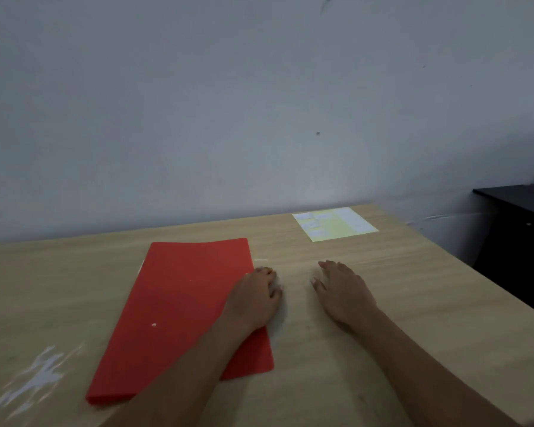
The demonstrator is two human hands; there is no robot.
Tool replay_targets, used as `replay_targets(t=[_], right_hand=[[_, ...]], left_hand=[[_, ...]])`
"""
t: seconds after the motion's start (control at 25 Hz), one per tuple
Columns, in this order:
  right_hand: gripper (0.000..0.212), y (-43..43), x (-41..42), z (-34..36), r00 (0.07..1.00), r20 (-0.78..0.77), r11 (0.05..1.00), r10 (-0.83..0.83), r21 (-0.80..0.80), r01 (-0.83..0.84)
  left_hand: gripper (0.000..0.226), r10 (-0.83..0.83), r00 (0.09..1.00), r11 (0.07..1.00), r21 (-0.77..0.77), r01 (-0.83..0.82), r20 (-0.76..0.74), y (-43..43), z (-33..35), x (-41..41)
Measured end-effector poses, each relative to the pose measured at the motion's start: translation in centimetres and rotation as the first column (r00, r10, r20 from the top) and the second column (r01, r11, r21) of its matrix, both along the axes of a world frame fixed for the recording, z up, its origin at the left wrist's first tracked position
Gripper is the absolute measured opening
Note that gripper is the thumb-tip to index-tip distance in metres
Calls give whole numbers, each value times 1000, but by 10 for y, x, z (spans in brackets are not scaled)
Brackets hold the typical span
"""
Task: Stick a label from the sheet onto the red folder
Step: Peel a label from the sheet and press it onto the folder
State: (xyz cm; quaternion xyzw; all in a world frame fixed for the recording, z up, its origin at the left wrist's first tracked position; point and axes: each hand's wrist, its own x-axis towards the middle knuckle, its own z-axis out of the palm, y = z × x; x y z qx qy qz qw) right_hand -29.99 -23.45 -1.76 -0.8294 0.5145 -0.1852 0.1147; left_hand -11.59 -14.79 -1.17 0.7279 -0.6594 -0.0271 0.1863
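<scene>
The red folder (179, 306) lies flat on the wooden table, left of centre, with its long side running away from me. My left hand (255, 298) rests palm down across the folder's right edge, fingers loosely curled, holding nothing. My right hand (344, 289) lies palm down on the bare table a little to the right of it, fingers apart and empty. The label sheet (335, 224), pale yellow with several white labels, lies at the table's far right, well beyond both hands.
The wooden table (413, 303) ends at a grey wall behind. Its right edge runs diagonally, with a black cabinet (518, 235) beyond it. White scuff marks (37, 377) show on the table at the near left.
</scene>
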Motion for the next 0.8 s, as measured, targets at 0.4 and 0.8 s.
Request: replay_targets(t=[0.4, 0.8], right_hand=[[64, -123, 2, -6, 996, -37, 996, -85, -10, 84], [60, -182, -4, -13, 989, -35, 989, -145, -16, 144]], left_hand=[[57, 27, 999, 1000, 17, -27, -28, -130, -9, -32], [64, 99, 994, 994, 50, -97, -40, -213, -14, -33]])
